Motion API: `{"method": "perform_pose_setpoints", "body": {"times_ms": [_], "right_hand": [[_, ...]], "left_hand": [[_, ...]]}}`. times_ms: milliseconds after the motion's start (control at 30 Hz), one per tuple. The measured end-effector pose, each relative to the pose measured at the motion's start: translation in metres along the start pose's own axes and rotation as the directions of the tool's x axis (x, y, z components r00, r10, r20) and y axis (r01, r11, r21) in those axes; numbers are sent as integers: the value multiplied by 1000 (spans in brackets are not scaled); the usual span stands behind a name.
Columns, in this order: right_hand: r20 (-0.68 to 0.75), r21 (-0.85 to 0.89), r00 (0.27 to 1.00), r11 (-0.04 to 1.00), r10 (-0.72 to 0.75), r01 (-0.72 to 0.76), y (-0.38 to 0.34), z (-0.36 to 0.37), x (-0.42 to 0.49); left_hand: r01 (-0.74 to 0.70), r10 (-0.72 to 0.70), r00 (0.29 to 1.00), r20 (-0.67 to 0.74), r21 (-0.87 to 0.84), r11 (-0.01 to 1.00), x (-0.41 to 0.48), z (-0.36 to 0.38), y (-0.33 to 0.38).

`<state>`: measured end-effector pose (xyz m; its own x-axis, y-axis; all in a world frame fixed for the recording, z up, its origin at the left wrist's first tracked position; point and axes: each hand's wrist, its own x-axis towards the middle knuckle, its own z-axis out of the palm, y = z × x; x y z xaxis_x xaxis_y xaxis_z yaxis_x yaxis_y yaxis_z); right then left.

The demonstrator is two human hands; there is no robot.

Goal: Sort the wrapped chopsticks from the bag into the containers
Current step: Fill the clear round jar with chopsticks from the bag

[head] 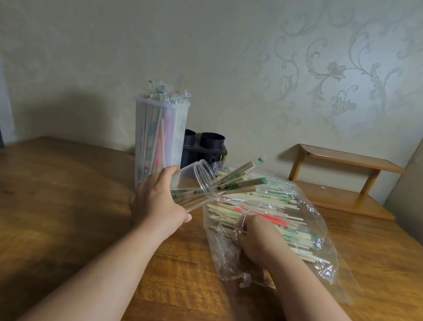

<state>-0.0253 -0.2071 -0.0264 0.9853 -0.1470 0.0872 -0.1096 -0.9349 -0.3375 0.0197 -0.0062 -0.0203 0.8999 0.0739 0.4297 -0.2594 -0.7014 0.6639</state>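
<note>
My left hand (158,202) grips a clear plastic jar (203,178) tilted on its side, mouth toward the right. Several green-printed wrapped chopsticks (231,182) stick out of the jar's mouth. A clear plastic bag (307,238) lies on the wooden table (54,194), holding many wrapped chopsticks with green and red print (273,216). My right hand (256,238) is inside the bag's open end, fingers curled over the chopsticks; whether it holds one is hidden. A tall clear container (158,138) full of upright chopsticks stands behind my left hand.
A black holder with two round cups (205,146) stands behind the tall container against the wall. A small wooden shelf unit (343,182) sits at the table's back right. A small white clip (245,280) lies near the bag's front end.
</note>
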Motion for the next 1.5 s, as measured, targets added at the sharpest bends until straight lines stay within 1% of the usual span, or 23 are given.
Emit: {"method": "perform_pose_setpoints", "body": {"times_ms": [100,233,367,433,533,600,800,900,1033,1200,1267,1333,1367,1433,1500], "right_hand": [[-1,18,1000,1000,-4,4,-1,0,0],[37,-22,999,1000,12,-12,1,2,2],[53,-101,998,995,16,-11,-1,1,0],[36,-119,999,993,3,2,-2,1,-1],[-16,-91,1000,996,12,-13,-3,0,-3],[-27,-84,1000,996,10,-13,-4,0,-4],[-66,-116,997,993,-40,32,-6,-6,-7],[-111,-127,991,991,-67,53,-5,-9,-8],[-184,-156,981,987,-61,32,-5,-11,-9],[-138,-204,986,977,-89,60,-12,-15,-14],[-163,-216,983,975,-87,51,-19,-21,-19],[-237,-252,967,967,-92,30,-27,-27,-25],[-278,-277,953,960,-118,38,-29,-30,-28],[-349,-305,916,948,-199,89,-31,-33,-31],[-412,-315,860,932,-303,178,-29,-34,-31]], "left_hand": [[4,-4,1000,6,-1,1000,0,0,0],[7,-7,1000,1,-9,1000,0,0,0],[4,-4,1000,4,-14,1000,0,1,0],[7,-7,1000,3,-9,1000,0,1,0],[7,-7,1000,6,-4,1000,1,0,0],[10,-10,1000,6,-5,1000,0,0,0],[15,-15,1000,3,11,1000,1,-1,1],[15,-15,1000,9,13,1000,0,-2,2],[19,-19,1000,11,7,1000,0,-3,2],[19,-19,1000,5,6,1000,-1,-3,3],[20,-20,1000,-4,7,1000,-1,-3,4],[25,-25,1000,-10,2,1000,0,-3,4],[29,-29,1000,-9,-2,1000,0,-3,4],[37,-37,999,-2,-14,999,1,-3,4],[48,-48,999,4,-24,999,1,-4,4]]}}
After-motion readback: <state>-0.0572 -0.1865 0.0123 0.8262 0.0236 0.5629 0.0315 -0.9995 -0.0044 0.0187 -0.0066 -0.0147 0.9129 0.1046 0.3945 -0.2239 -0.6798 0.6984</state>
